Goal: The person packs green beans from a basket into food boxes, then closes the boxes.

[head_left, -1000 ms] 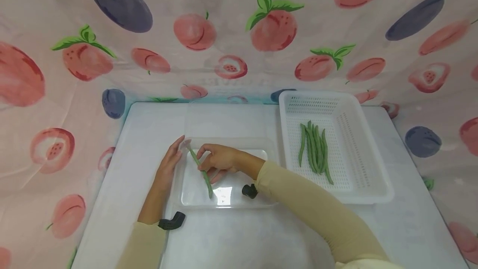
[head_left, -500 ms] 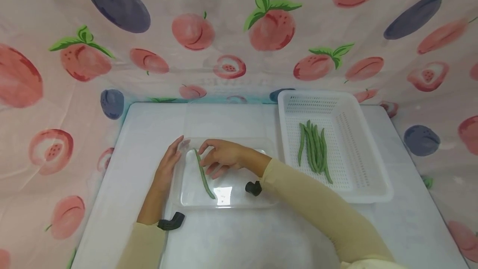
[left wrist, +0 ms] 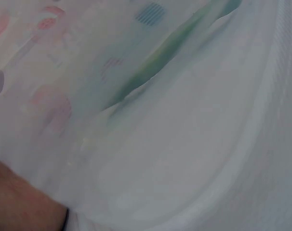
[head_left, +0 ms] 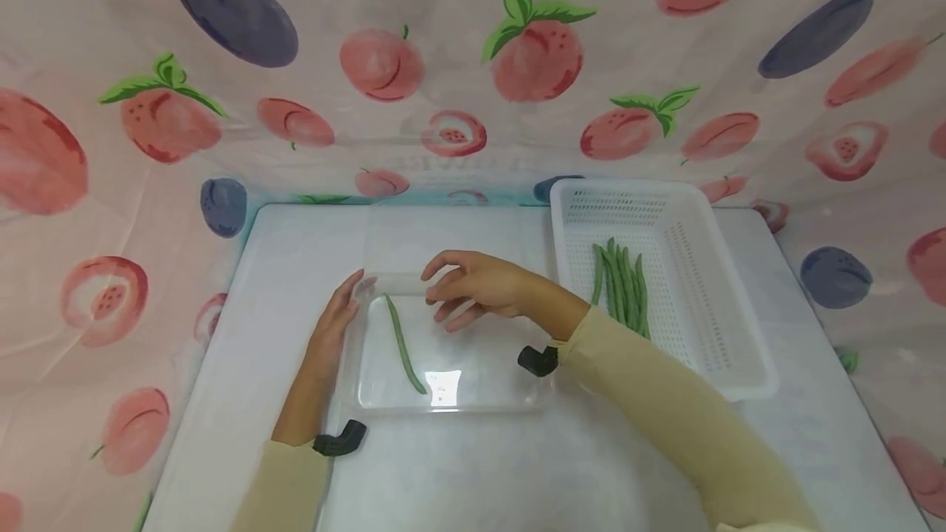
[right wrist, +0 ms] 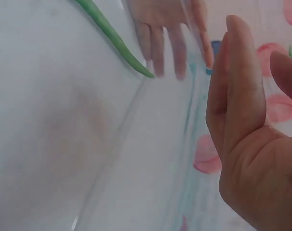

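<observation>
One green bean lies slanted on the floor of a clear plastic container, near its left side. My left hand rests against the container's left wall with its fingers extended. Over the container's far middle part hovers my right hand, its fingers loosely bent and nothing between them. In the right wrist view the bean is apart from the right hand, and the left hand's fingers show through the clear wall. The left wrist view catches the bean blurred through the plastic.
A white perforated basket stands to the right, holding several green beans, partly covered by the right sleeve. Behind the container lies a clear sheet or lid, hard to make out. A fruit-print cloth hangs behind the white table.
My right hand has let go of the bean, which now lies in the container. That hand has lifted away up and to the right. The left hand stays in place.
</observation>
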Demonstrator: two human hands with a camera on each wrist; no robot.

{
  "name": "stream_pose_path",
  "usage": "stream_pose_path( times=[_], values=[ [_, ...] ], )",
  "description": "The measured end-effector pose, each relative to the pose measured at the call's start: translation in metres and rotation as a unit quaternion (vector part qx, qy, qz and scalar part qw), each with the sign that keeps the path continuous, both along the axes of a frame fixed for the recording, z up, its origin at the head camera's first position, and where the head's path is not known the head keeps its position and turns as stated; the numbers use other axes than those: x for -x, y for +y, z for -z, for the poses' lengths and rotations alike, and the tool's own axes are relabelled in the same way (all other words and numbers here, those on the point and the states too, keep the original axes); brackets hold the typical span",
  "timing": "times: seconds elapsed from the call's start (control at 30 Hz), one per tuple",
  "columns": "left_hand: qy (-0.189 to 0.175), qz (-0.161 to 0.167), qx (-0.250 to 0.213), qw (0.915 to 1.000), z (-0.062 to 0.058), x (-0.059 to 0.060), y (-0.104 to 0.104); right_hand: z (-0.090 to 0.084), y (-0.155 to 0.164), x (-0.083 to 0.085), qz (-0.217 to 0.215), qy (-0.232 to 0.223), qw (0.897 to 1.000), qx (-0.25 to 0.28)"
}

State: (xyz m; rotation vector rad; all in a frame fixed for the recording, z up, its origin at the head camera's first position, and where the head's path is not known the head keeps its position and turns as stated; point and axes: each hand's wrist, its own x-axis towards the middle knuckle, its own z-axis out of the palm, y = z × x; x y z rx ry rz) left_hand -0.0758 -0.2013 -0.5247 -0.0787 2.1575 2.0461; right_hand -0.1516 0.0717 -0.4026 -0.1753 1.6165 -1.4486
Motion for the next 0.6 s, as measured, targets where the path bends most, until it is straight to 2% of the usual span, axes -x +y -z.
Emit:
stream_pose_path(
  times=[0.13,0.4,0.6],
  values=[
    [0.009,0.003,-0.009,0.9999,0.001,0.000,-0.002,-0.015,0.022,0.005,0.021,0.007,1.000,0.009],
    [0.004,0.006,-0.004,1.0000,0.002,0.000,-0.003,-0.047,0.080,0.015,0.068,0.041,0.996,0.036],
    [0.001,0.004,-0.008,1.0000,0.001,0.000,-0.003,-0.057,0.128,0.022,0.107,0.051,0.992,0.038]
  ],
)
